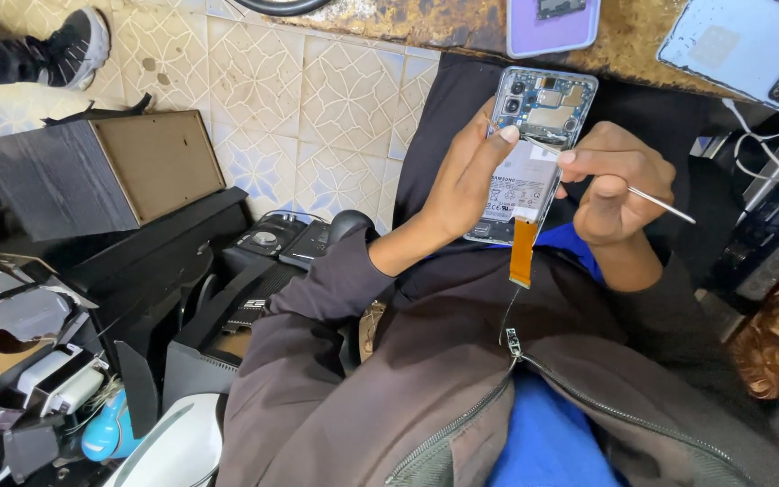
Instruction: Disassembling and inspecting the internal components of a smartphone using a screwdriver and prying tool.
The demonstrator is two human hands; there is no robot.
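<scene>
Your left hand (462, 185) is clamped around the opened phone (530, 149), back cover off, held up over your lap just below the worn table edge (407, 22). Your right hand (610, 185) pinches thin metal tweezers (651, 200), tip on the board; an orange flex cable (523, 251) dangles below.

Bright even daylight, soft shadows, sharp center, fisheye warp & slight blur at edges.

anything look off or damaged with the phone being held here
The opened smartphone with its back cover off, held in the left hand, shows its bare boards and battery. An orange flat ribbon cable dangles loose past its lower edge. The right hand holds thin metal tweezers against it.
</scene>
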